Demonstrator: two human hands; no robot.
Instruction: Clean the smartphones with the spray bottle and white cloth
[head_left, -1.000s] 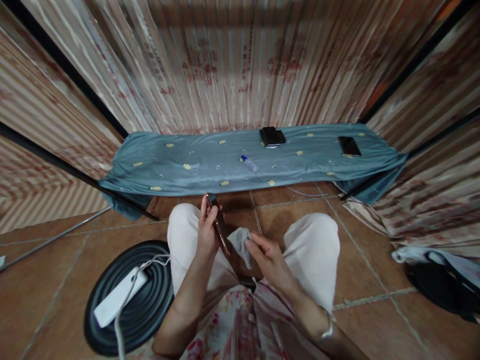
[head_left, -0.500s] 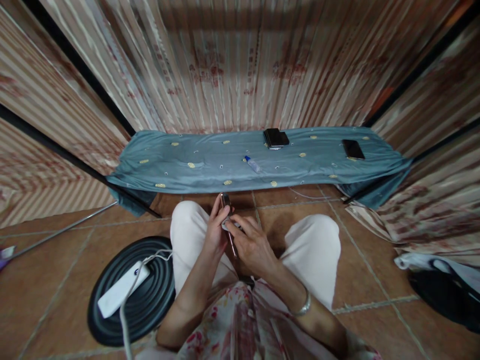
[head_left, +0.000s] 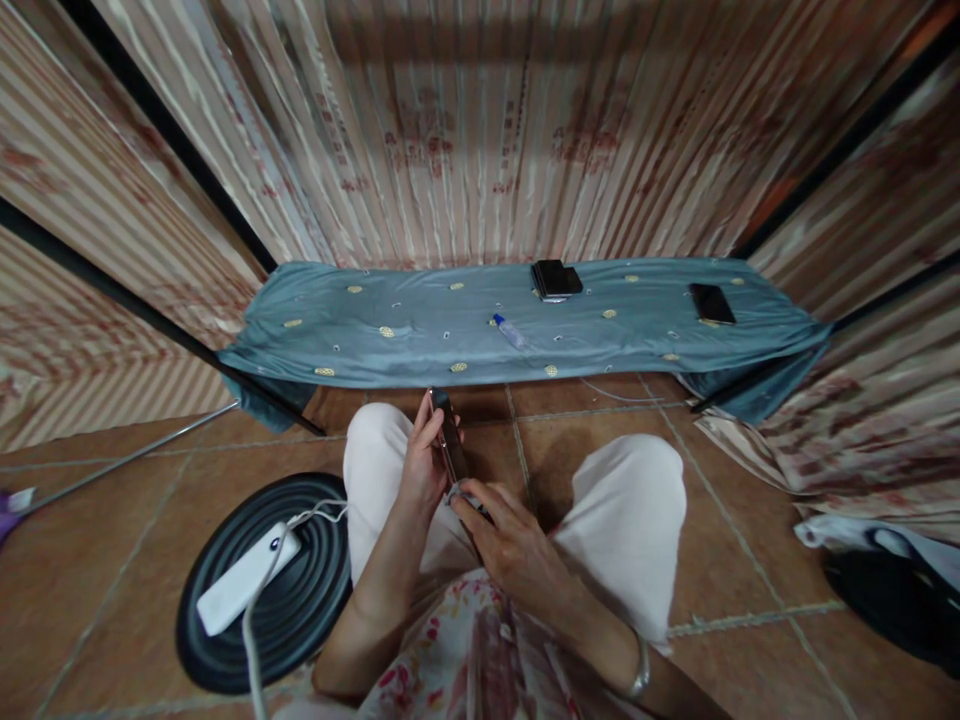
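Between my knees, my left hand (head_left: 422, 462) is closed round the side of a dark smartphone (head_left: 449, 437), its thumb lying along the edge. The phone is tilted, with its dark face toward me. My right hand (head_left: 511, 537) has its fingers bent over the phone's near end, pressing a small grey cloth (head_left: 454, 491) against it. Most of the cloth is hidden under those fingers. On the low bench (head_left: 405, 360) ahead, draped in blue-green fabric, lies a small clear bottle with a blue cap (head_left: 511, 332).
A stack of dark flat devices (head_left: 553, 280) and another dark flat device (head_left: 711, 303) lie on the bench. To my left, a white power strip (head_left: 244, 585) with a cable rests on a round black ribbed stool top (head_left: 322, 590). Black poles (head_left: 150, 315) and striped curtains (head_left: 465, 120) surround the bench.
My right hand has slid with the cloth down the phone toward its near end, uncovering more of the dark face. My left hand still holds the phone, slightly shifted left.
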